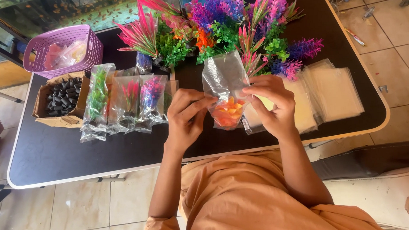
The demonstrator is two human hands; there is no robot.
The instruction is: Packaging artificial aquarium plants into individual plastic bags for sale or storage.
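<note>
Between both hands, clear bag (224, 82) stands upright, orange plant (227, 111) lowermost.

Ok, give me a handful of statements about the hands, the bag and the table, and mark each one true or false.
1. Both hands, left hand and right hand, hold a clear plastic bag. True.
2. The bag holds a blue plant. False: its contents are orange.
3. The pink basket sits at the table's right end. False: it is at the left end.
4. A cardboard box holds small black pieces. True.
5. Empty clear bags lie stacked right of the hands. True.
</note>
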